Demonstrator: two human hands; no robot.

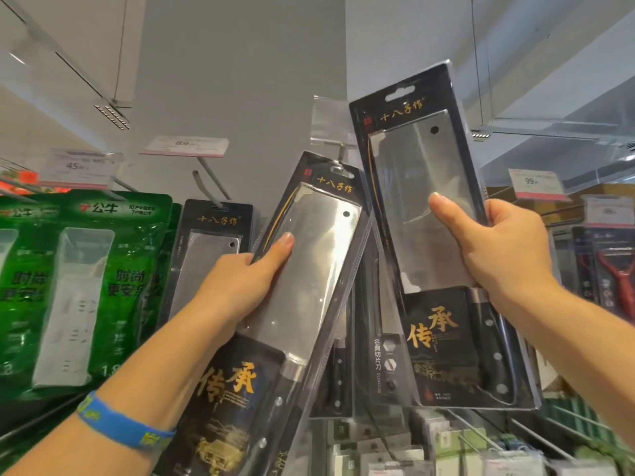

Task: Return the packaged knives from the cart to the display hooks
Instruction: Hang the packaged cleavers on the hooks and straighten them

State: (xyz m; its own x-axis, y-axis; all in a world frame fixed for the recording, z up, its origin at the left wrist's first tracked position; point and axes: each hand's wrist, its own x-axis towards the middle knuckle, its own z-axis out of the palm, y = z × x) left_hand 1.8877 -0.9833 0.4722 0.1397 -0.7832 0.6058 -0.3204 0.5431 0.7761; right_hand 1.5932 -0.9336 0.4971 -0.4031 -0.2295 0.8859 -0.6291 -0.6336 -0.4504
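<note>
My left hand (240, 280) grips a packaged cleaver (309, 269) in a black blister pack, tilted to the right. The pack's hang hole is at the tip of a display hook (342, 154). My right hand (494, 249) holds a second packaged cleaver (426, 187) upright and higher, thumb across the blade window. Its hang slot is free of any hook. A third packaged cleaver (209, 249) hangs on a hook to the left, behind my left hand.
Green packs of power strips (86, 269) hang at the left. Price tags (185, 146) stand above the hooks. More knife packs hang behind the two I hold, and red peelers (615, 273) at the right. Small packaged goods fill the lower hooks.
</note>
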